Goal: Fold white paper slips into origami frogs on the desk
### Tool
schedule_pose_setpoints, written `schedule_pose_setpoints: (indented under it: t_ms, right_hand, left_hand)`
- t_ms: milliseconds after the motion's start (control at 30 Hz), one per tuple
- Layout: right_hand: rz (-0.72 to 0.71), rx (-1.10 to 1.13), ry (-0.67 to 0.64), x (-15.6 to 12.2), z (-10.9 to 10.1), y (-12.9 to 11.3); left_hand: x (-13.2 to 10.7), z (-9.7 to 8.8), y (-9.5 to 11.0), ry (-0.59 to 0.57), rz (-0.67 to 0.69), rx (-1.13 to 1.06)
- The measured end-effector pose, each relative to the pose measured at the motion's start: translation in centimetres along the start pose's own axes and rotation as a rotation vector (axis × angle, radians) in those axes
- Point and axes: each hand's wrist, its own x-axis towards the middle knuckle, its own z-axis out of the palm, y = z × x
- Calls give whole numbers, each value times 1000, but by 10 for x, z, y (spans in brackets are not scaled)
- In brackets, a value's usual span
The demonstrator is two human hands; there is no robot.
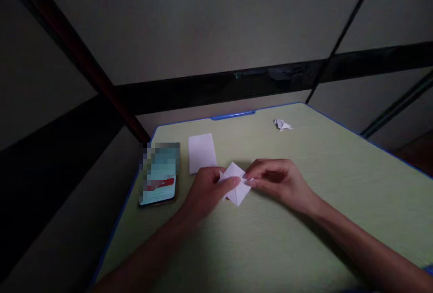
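A small white folded paper (238, 193), roughly diamond-shaped with crease lines, is held just above the table between both hands. My left hand (209, 190) grips it from the left, thumb pressed across its face and fingers tucked behind. From the right, my right hand (277, 180) pinches the paper's right corner between thumb and fingertips. The fingers behind the paper are partly hidden. Just beyond my left hand lies a white rectangular sheet of paper (202, 151), flat on the table.
A phone (161, 171) with a lit screen, partly pixelated, lies at the table's left edge. Toward the far right sits a small folded paper figure (282, 124). The pale table (324, 157) has a blue rim and a blue strip (233, 115) at its back edge, near panelled doors (216, 22).
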Motion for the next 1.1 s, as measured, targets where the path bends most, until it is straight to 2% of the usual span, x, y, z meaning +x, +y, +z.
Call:
schedule_pose_setpoints:
  t_ms: [133, 233, 467, 800, 1100]
  right_hand:
    - [21, 13, 43, 4, 0, 4]
    - [101, 39, 111, 5, 2, 4]
    - [155, 24, 249, 6, 5, 5]
    - [203, 18, 278, 4, 8, 4]
    - [240, 22, 255, 4, 5, 3]
  left_hand:
    - [-1, 2, 5, 31, 20, 52]
    - [0, 3, 5, 48, 36, 73]
    - [2, 4, 1, 14, 78, 26]
    - [0, 6, 3, 2, 9, -50]
    - [2, 5, 3, -9, 27, 16]
